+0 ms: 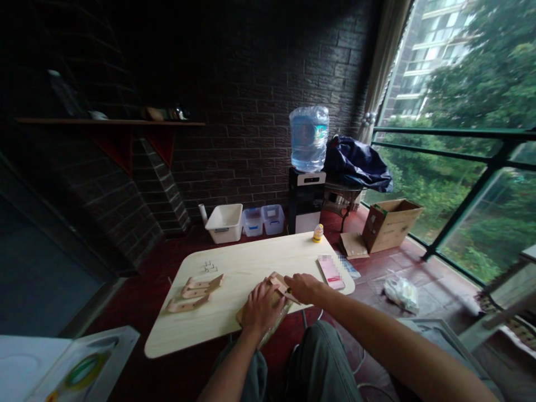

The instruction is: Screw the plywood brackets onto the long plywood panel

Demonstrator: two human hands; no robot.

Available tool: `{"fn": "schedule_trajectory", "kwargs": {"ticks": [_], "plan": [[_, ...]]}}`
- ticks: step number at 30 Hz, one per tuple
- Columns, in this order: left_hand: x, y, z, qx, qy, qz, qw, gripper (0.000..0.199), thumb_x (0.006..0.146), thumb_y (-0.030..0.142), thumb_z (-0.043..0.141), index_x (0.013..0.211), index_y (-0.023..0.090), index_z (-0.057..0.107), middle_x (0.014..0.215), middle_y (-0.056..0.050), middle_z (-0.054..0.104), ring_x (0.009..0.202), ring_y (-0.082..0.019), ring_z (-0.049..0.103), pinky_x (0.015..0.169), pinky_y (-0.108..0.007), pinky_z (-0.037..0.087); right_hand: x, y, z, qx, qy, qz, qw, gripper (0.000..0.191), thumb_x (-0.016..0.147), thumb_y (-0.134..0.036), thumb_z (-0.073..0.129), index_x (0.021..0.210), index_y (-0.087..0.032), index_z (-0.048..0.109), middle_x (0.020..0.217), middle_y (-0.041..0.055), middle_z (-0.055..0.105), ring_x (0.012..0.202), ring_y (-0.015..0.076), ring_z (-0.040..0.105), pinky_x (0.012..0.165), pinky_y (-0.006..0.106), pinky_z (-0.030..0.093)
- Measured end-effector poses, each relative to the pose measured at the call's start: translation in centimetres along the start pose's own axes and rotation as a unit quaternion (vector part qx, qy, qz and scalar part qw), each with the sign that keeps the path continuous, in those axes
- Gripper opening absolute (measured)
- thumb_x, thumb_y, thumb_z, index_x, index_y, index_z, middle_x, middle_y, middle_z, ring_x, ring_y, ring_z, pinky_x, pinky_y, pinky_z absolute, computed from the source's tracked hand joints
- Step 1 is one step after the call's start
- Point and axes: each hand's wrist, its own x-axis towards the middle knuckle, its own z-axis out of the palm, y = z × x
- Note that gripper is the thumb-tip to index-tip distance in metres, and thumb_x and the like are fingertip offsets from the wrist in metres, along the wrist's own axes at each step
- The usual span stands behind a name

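Observation:
My left hand (262,307) lies with its fingers spread over a brown slab (272,326) at the table's near edge, fingertips touching a light wooden piece (279,277). My right hand (304,288) is closed in a fist at the right of that piece. A small dark and yellowish bit shows below its fingers; what it grips is mostly hidden. To the left, several angled wooden pieces (203,285) rest on the pale table (247,265), with another wooden piece (188,304) nearer me. Several small metal bits (210,267) lie behind them.
A yellow-capped bottle (318,233) stands at the table's far right corner, with a pink-and-white packet (330,272) nearer. Beyond are plastic bins (225,223), a water dispenser (307,195) and a cardboard box (391,226). A plastic bag (401,292) lies on the floor.

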Motion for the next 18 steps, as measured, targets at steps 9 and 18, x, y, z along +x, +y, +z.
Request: {"fn": "schedule_trajectory", "kwargs": {"ticks": [9,18], "plan": [[0.3,-0.3,0.5,-0.009,0.011,-0.002,1.000,0.039,0.092,0.053,0.051,0.127,0.037,0.058,0.148,-0.002,0.047,0.137,-0.028,0.039,0.114,-0.045,0.031,0.5,-0.7,0.9,-0.004,-0.025,0.009,1.000,0.028,0.098,-0.025,0.046,0.121,-0.015,0.058,0.105,0.0158,0.072,0.093,0.0261,0.072,0.074,0.034,0.054],[0.1,0.3,-0.4,-0.004,-0.002,-0.006,1.000,0.041,0.091,0.054,0.052,0.128,0.035,0.058,0.146,-0.004,0.049,0.135,-0.029,0.040,0.113,-0.045,0.032,0.2,-0.4,1.5,-0.002,-0.010,0.018,1.000,0.039,0.096,-0.027,0.048,0.130,-0.008,0.051,0.115,0.0219,0.067,0.098,0.0266,0.069,0.076,0.033,0.054]]}}
